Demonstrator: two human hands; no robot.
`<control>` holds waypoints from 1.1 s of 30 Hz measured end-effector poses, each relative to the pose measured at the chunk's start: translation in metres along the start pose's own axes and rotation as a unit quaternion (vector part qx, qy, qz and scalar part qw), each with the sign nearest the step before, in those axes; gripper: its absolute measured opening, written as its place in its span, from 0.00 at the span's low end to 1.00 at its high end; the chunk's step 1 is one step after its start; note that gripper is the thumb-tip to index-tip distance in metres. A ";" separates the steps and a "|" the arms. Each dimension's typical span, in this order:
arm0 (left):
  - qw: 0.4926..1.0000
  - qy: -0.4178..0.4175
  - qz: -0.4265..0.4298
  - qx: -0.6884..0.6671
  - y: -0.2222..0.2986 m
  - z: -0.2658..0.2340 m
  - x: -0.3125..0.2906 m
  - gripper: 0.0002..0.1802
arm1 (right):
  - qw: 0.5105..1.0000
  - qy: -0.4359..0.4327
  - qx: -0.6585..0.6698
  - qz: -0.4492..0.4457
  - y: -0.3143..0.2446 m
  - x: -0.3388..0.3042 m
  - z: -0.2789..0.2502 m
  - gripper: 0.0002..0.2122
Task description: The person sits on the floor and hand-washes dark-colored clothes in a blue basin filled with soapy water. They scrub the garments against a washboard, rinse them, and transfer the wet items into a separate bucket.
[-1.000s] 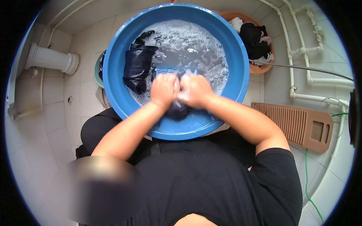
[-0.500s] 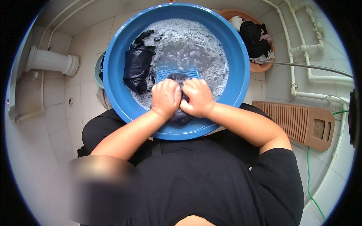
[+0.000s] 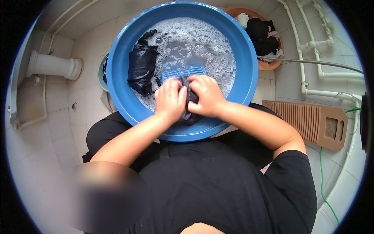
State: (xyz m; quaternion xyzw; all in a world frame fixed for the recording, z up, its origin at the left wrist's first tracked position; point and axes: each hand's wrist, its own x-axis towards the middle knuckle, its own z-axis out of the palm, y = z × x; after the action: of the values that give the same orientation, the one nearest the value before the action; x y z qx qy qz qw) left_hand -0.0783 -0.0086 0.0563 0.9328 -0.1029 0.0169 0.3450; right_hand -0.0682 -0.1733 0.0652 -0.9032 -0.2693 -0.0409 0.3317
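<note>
Side by side at the near part of a big blue basin, my left hand and my right hand are closed on a wet black cloth. The cloth bunches between my fingers and spreads below them. Beneath it lies a blue ribbed washboard, its far end showing in the soapy water; the rest is covered by my hands and the cloth. Another dark, shiny wet garment is heaped on the left side of the basin. White suds float around the water.
An orange-brown tub of dark and light clothes stands at the far right. A brown washboard lies to the right beside white pipes and a green cord. Left are a white pedestal and a partly hidden green basin.
My hands have shifted slightly, with the fingers bunching the black cloth more between them. More of the cloth shows at the upper side between my hands. The view has moved a little.
</note>
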 end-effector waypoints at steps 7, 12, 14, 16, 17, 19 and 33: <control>0.990 0.000 -0.060 0.124 -0.065 0.028 0.080 0.17 | 0.946 -0.164 -0.019 0.280 0.026 0.080 0.017 0.24; 0.993 -0.056 -0.068 0.080 -0.052 0.006 0.058 0.20 | 0.987 -0.064 -0.044 0.138 0.033 0.044 0.021 0.25; 0.996 -0.063 -0.055 -0.006 -0.032 -0.008 0.030 0.23 | 0.995 -0.037 -0.022 0.090 0.014 0.015 0.003 0.24; 0.999 -0.054 -0.001 0.003 -0.003 -0.010 -0.003 0.26 | 0.997 -0.038 0.007 0.059 -0.002 -0.006 -0.007 0.23; 0.998 -0.029 0.042 0.022 0.002 -0.004 -0.016 0.28 | 0.999 -0.021 -0.006 0.028 -0.005 -0.012 -0.003 0.21; 0.995 0.011 0.081 0.064 0.005 0.003 -0.022 0.24 | 1.000 -0.001 -0.014 -0.006 -0.004 -0.015 0.006 0.19; 0.981 -0.020 0.074 -0.177 -0.040 0.026 0.048 0.18 | 0.966 -0.135 0.187 0.115 0.043 0.047 0.028 0.15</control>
State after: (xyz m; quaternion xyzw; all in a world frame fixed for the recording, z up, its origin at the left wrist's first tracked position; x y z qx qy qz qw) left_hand -0.0241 -0.0044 0.0162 0.8469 -0.1798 0.0049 0.5004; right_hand -0.0091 -0.1613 0.0305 -0.8473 -0.2091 0.1703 0.4575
